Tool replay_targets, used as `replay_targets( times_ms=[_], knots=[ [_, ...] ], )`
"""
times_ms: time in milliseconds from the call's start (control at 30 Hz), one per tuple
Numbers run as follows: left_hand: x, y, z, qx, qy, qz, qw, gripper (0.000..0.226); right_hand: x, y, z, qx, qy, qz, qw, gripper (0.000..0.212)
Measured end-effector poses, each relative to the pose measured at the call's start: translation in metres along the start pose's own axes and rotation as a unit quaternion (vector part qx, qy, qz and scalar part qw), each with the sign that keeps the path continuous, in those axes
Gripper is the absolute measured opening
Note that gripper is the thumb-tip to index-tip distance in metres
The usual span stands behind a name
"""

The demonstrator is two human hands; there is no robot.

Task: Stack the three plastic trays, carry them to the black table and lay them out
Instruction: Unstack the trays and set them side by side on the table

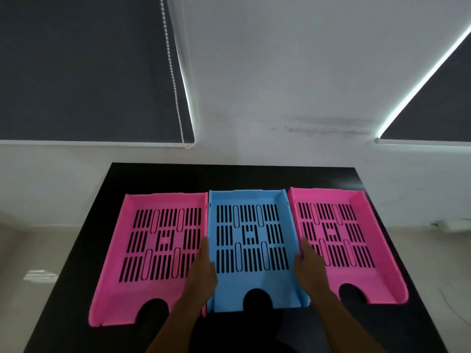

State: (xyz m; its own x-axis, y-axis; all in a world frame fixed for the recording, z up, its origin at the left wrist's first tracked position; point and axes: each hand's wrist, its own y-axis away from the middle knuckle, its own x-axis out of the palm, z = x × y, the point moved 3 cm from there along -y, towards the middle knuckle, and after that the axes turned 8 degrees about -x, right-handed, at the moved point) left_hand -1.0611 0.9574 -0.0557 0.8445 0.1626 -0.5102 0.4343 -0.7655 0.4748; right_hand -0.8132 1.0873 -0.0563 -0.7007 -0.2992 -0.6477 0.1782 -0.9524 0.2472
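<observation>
Three slotted plastic trays lie side by side on the black table (158,179). A pink tray (142,289) is on the left, a blue tray (251,200) in the middle, and a second pink tray (377,250) on the right. My left hand (201,273) lies flat against the blue tray's left wall, between it and the left pink tray. Against the blue tray's right wall rests my right hand (309,270), fingers extended. Whether the hands grip the walls or only touch them is unclear.
The table stands against a white wall (280,85) with dark roller blinds (84,67) at upper left and upper right, and a bead cord (173,72) hangs by the left blind. Pale floor shows on both sides of the table.
</observation>
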Motion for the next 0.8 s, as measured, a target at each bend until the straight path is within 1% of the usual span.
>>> replay_targets(
  times_ms=[133, 233, 333, 467, 633, 800],
  knots=[
    [0.006, -0.003, -0.004, 0.0, -0.01, -0.021, 1.0, 0.081, 0.002, -0.005, -0.022, -0.027, -0.011, 0.009, 1.0, 0.056],
    [0.008, -0.004, -0.004, -0.004, -0.021, -0.035, 0.999, 0.083, -0.002, -0.003, -0.019, -0.042, -0.022, 0.016, 0.999, 0.058],
    [0.011, -0.007, -0.001, -0.02, -0.031, -0.047, 0.998, 0.084, -0.004, 0.001, -0.018, -0.057, -0.021, -0.005, 0.998, 0.057],
    [0.014, -0.01, -0.003, -0.03, -0.041, -0.053, 0.997, 0.084, 0.001, 0.004, -0.022, -0.049, -0.015, -0.032, 0.998, 0.053],
    [0.011, -0.021, -0.009, -0.028, -0.056, -0.058, 0.996, 0.088, 0.0, -0.007, -0.014, -0.043, -0.007, -0.033, 0.998, 0.051],
    [0.003, -0.05, -0.025, -0.008, -0.058, -0.051, 0.997, 0.087, -0.001, -0.043, -0.001, -0.037, 0.014, -0.021, 0.999, 0.05]
  ],
)
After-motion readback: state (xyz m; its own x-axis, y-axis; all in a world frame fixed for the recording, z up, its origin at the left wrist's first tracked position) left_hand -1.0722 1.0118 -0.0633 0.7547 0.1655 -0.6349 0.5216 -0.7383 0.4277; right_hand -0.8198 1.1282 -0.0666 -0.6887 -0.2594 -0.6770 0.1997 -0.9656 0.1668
